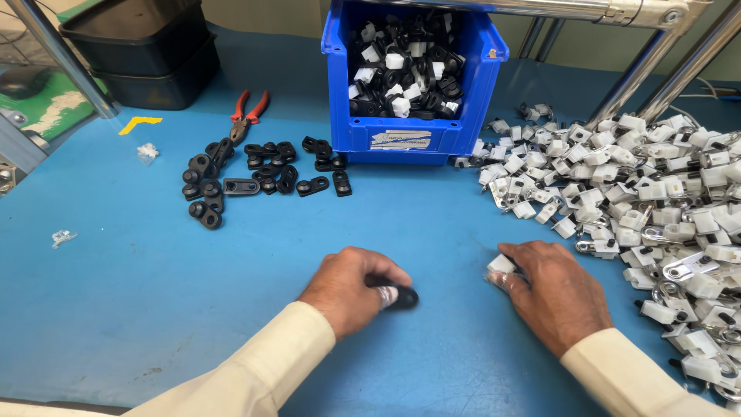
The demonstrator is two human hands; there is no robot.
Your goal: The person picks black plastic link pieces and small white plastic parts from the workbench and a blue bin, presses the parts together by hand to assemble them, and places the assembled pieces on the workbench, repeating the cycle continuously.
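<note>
Head view: near the table's centre, the left hand point(351, 287) pinches a small black plastic link point(400, 296) between curled fingers, while the right hand point(552, 289), just right of it, closes on a white clip point(500, 266). Both pieces look light, stiff and rather slick, best gripped by their flat sides. A pile of white clips point(656, 208) lies right.

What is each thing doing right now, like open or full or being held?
Left hand: closed on a black part.
Right hand: gripping a white part.
Blue bin: open-fronted, filled.
Red pliers: lying on table, unheld.
White pile: loose, spread.
Black trays: stacked.
</note>
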